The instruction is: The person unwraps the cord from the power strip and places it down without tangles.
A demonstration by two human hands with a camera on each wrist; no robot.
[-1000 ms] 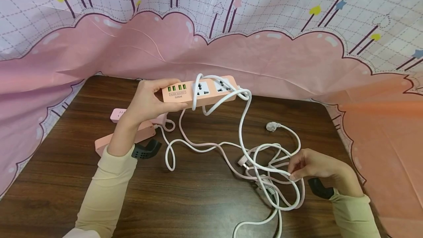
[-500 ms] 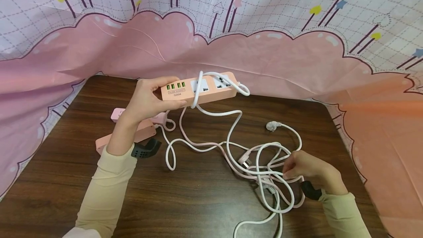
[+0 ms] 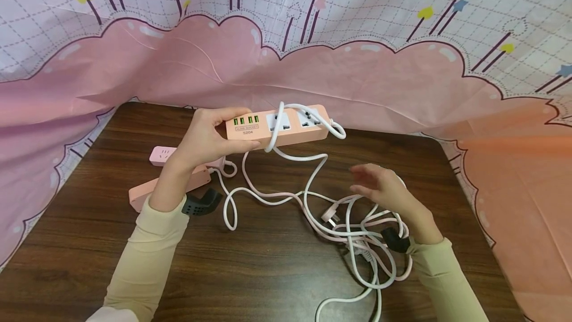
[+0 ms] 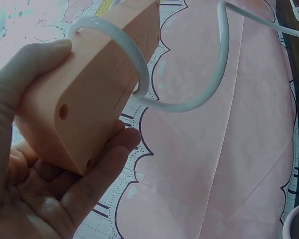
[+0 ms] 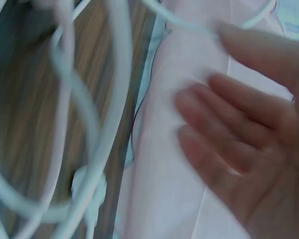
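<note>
My left hand (image 3: 207,138) grips the USB end of a peach power strip (image 3: 299,137), thumb on one side and fingers on the other. The strip is held up above the back of the table. Its white cord (image 3: 313,173) passes once around the strip's middle, then hangs to the tangle on the table. In the left wrist view the cord (image 4: 222,59) bows away from the strip's underside. My right hand (image 3: 382,188) is off the cord, above the tangle, fingers spread and holding nothing. It is blurred in the right wrist view.
A pink power strip (image 3: 162,156) and a second peach one (image 3: 145,193) lie at the left, partly behind my left forearm. Tangled cords with a pink plug (image 3: 330,214) lie at the right. A white plug (image 5: 87,189) shows in the right wrist view. A patterned curtain (image 3: 313,73) hangs behind.
My right hand has let go of the cord and moved up and left toward the strip. One turn of cord at the strip has come loose. The strip has shifted slightly right.
</note>
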